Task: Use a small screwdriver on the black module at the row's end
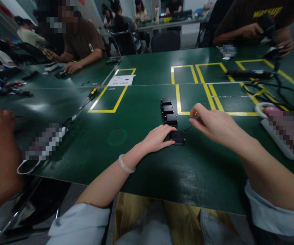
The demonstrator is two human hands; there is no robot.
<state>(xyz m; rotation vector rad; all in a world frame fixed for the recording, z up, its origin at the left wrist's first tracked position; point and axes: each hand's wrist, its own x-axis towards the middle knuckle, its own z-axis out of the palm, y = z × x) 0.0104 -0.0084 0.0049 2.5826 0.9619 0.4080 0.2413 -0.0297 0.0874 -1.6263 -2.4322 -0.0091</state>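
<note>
Across green table point(141, 177), yellow tape rectangles point(112, 90) marked out; co-workers seated along far edge. White paper slip point(121, 80) lies at top of left rectangle, yellow-handled screwdriver point(92, 93) just beside that rectangle's left line. Near centre, row of three small black boxes point(167, 110); fourth black box point(177, 137) sits nearest. Left hand point(158, 137) rests fingers on fourth box, steadying it, not clenched. Right hand point(214, 124) pinches thin dark tool point(188, 128), tip close to that box.
</note>
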